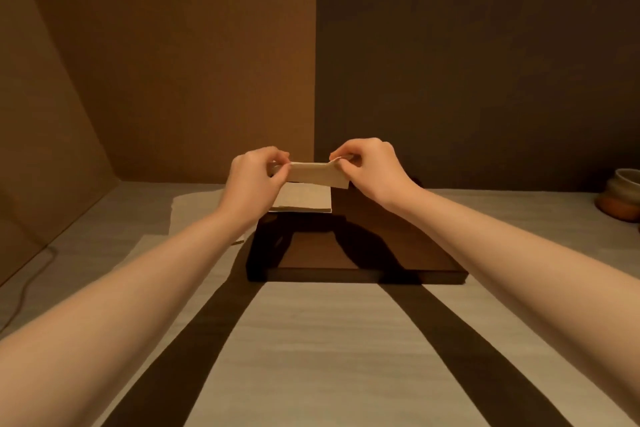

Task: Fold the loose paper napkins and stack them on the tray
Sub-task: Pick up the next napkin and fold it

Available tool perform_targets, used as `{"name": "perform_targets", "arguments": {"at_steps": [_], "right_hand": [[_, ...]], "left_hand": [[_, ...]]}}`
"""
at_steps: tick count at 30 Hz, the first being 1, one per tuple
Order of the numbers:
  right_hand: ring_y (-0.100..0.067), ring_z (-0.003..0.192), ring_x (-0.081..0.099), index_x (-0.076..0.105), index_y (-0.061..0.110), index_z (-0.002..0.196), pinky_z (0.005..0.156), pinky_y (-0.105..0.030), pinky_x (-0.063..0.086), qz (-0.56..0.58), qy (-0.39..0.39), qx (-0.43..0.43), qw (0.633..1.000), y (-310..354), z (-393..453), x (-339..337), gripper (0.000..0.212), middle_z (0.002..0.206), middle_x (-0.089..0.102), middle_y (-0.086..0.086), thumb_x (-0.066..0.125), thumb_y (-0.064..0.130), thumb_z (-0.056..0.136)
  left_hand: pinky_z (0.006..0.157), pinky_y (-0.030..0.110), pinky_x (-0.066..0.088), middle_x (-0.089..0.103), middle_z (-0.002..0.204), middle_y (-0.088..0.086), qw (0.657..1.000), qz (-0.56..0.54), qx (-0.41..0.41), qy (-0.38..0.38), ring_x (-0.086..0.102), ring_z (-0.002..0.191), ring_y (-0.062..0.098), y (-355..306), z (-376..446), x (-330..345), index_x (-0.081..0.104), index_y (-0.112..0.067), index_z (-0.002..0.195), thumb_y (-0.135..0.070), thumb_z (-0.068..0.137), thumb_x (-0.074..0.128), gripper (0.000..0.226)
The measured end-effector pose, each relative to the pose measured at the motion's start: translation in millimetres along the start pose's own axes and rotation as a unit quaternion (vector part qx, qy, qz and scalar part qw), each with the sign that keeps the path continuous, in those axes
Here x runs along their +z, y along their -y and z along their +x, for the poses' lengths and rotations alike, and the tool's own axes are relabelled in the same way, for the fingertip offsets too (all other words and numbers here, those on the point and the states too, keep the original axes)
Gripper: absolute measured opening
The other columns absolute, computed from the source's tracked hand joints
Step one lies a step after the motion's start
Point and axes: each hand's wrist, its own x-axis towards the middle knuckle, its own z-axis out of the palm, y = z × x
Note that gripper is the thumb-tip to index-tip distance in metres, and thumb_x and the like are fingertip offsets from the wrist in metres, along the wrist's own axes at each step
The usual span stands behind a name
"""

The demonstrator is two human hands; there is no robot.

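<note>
Above the tray [363, 274], both hands hold one napkin [317, 174] in the air. Napkin: pale beige paper, soft matte, folded into a narrow flat band, right end sagging to a loose corner. Left hand [254, 177] pinches the left end, fingers curled; right hand [369, 166] pinches the right end, thumb and fingers [341, 153] closed over the top edge. Band spans straight between the two grips, fairly taut, clear of everything below.

Tray: dark brown, rectangular, low rim, smooth, looks like wood. Stack [304, 199] of folded napkins lies flat on its far left part, directly under the held one, square-ish, edges aligned, several layers visible at the near edge.

Loose napkins [197, 208], pale, thin, lie flat on the desk [329, 340] just left of the tray, partly hidden by the left forearm. Desk surface light, faint grain. Round glazed pot [621, 199] at far right, cut off by the frame edge. Thin cable [24, 288] on the desk at left.
</note>
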Motion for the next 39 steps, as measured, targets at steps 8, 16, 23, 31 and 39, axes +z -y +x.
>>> {"name": "perform_targets", "arguments": {"at_steps": [8, 16, 23, 31, 39], "right_hand": [[-0.008, 0.108, 0.058, 0.064, 0.017, 0.119, 0.091, -0.024, 0.050, 0.024, -0.009, -0.040, 0.999, -37.1, 32.8, 41.0, 0.025, 0.117, 0.065, 0.001, 0.058, 0.011, 0.095], [-0.016, 0.105, 0.061, 0.063, 0.015, 0.118, 0.091, -0.034, 0.052, -0.061, 0.096, -0.016, 0.993, -79.4, 12.7, 96.4, 0.024, 0.113, 0.067, -0.003, 0.059, 0.013, 0.095], [-0.018, 0.102, 0.062, 0.064, 0.014, 0.117, 0.087, -0.036, 0.054, -0.105, 0.093, -0.034, 0.989, -81.6, 4.5, 100.8, 0.022, 0.112, 0.067, -0.003, 0.058, 0.013, 0.095], [-0.026, 0.120, 0.053, 0.059, 0.014, 0.128, 0.097, -0.040, 0.048, -0.187, 0.154, -0.030, 0.970, -76.8, -3.4, 101.7, 0.037, 0.128, 0.061, -0.008, 0.053, 0.008, 0.093], [-0.029, 0.110, 0.056, 0.059, 0.012, 0.121, 0.087, -0.042, 0.054, -0.256, 0.183, 0.001, 0.949, -61.5, -6.2, 83.6, 0.031, 0.119, 0.058, -0.010, 0.053, 0.019, 0.091]], "left_hand": [[0.088, 0.021, 0.040, 0.066, 0.118, -0.002, 1.000, -0.002, 0.031, 0.001, 0.057, 0.112, 0.010, 40.8, 37.9, 20.9, 0.065, -0.018, 0.090, -0.014, 0.090, 0.061, 0.005], [0.103, 0.053, 0.037, 0.065, 0.123, -0.003, 0.974, 0.165, -0.021, 0.152, 0.055, 0.117, 0.021, 107.3, 27.2, 60.3, 0.072, -0.028, 0.085, -0.023, 0.085, 0.070, 0.005], [0.112, 0.058, 0.009, 0.070, 0.108, -0.003, 0.956, 0.264, 0.030, 0.124, 0.057, 0.110, 0.021, 106.3, 26.1, 61.4, 0.074, -0.024, 0.091, -0.019, 0.089, 0.065, 0.010], [0.111, 0.061, 0.002, 0.066, 0.109, 0.003, 0.907, 0.355, 0.072, 0.216, 0.053, 0.118, 0.019, 101.2, 26.1, 62.1, 0.073, -0.023, 0.097, -0.020, 0.094, 0.050, 0.023], [0.084, 0.039, 0.050, 0.065, 0.110, 0.005, 0.912, 0.329, 0.079, 0.233, 0.059, 0.099, 0.024, 94.5, 11.8, 41.2, 0.066, -0.019, 0.110, -0.038, 0.095, 0.043, 0.034]]}}
